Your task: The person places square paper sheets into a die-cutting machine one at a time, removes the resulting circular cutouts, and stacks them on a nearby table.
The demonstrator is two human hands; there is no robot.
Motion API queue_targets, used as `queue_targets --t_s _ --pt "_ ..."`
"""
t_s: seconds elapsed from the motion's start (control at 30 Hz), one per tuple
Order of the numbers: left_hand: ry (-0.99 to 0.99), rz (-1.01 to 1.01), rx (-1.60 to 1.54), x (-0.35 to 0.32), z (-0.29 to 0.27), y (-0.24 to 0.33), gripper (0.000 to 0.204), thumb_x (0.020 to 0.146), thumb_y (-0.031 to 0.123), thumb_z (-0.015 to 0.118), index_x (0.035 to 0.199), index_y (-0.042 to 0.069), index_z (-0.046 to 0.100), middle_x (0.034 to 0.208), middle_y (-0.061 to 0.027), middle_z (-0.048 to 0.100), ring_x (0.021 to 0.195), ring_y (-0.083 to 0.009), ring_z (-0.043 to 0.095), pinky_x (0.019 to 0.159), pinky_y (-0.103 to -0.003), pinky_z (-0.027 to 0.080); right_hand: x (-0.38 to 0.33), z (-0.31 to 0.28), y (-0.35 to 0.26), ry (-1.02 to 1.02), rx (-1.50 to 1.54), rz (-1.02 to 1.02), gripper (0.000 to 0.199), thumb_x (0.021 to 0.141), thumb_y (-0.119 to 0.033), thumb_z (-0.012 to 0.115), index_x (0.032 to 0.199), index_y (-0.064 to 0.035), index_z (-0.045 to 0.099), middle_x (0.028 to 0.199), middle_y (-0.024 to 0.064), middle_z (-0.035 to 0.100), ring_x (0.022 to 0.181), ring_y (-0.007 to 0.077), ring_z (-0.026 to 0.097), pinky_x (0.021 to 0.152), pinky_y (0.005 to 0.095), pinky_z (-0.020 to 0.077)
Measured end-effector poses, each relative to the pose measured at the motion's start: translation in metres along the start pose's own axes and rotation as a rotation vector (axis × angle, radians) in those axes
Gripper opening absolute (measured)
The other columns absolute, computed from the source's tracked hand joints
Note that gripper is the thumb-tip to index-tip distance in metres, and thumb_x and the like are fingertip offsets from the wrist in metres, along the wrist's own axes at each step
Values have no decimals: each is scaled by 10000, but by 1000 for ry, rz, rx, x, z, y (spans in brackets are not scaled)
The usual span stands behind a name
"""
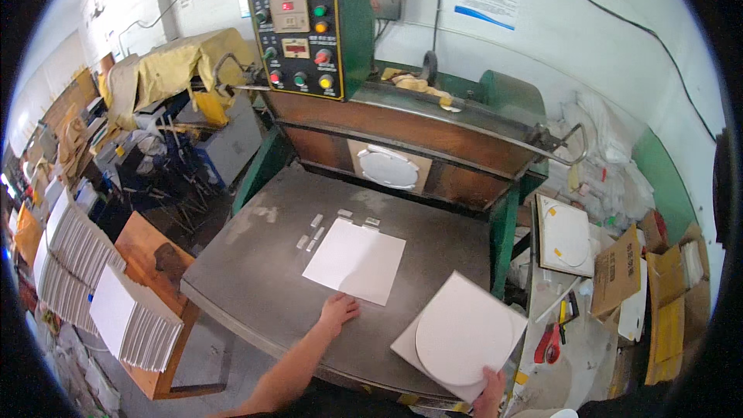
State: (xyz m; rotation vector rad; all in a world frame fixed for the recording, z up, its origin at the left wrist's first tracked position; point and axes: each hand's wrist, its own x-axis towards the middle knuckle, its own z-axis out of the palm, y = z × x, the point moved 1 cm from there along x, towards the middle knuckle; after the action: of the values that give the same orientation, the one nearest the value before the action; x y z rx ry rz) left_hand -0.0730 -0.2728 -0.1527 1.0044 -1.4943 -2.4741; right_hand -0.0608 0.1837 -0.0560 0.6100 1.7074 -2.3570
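Note:
A square white board lies flat on the grey machine table, its upper and left sides close to several small metal stop blocks. By its lower edge rests my left hand, fingers stretched out and low to the table, gripping nothing. My right hand holds the lower right corner of another white board, which bears a large round cut outline. This board is tilted over the table's front right part. Above the table, the raised press head carries a die plate with a round white pad.
A green control box with coloured buttons stands over the press. Left, stacked white boards sit on a wooden stand. At right, a side bench holds red-handled scissors, a framed board and cardboard boxes.

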Motion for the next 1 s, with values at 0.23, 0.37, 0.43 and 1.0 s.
queue_targets --t_s 0.23,0.37,0.43,1.0 --pt "138 737 1444 14 114 47 661 783 301 670 1348 39 450 1407 -183 426 1345 -350 349 1117 -474 274 -134 69 -41 300 -24 36 460 812 -40 595 1251 69 513 1234 157 565 1101 299 528 965 402 420" --pt "126 653 1719 79 103 26 689 826 380 595 1399 49 402 1500 -166 324 1404 -358 251 1147 -515 189 -185 91 -58 310 26 -93 389 845 -59 600 1222 25 550 1155 142 605 1038 276 575 892 395 466" --pt "102 692 1718 82 97 27 694 844 401 567 1414 48 389 1497 -163 337 1397 -359 268 1148 -521 175 -200 95 -46 314 148 -152 510 823 -81 589 1307 19 463 1187 160 581 1071 298 575 917 416 470" --pt "-985 -209 380 -197 159 5 420 931 86 492 1346 36 444 1039 -124 644 860 -208 661 702 -349 571 -356 -89 58 661 277 38 328 949 -152 528 1208 48 540 887 144 681 691 185 642 626 286 522"
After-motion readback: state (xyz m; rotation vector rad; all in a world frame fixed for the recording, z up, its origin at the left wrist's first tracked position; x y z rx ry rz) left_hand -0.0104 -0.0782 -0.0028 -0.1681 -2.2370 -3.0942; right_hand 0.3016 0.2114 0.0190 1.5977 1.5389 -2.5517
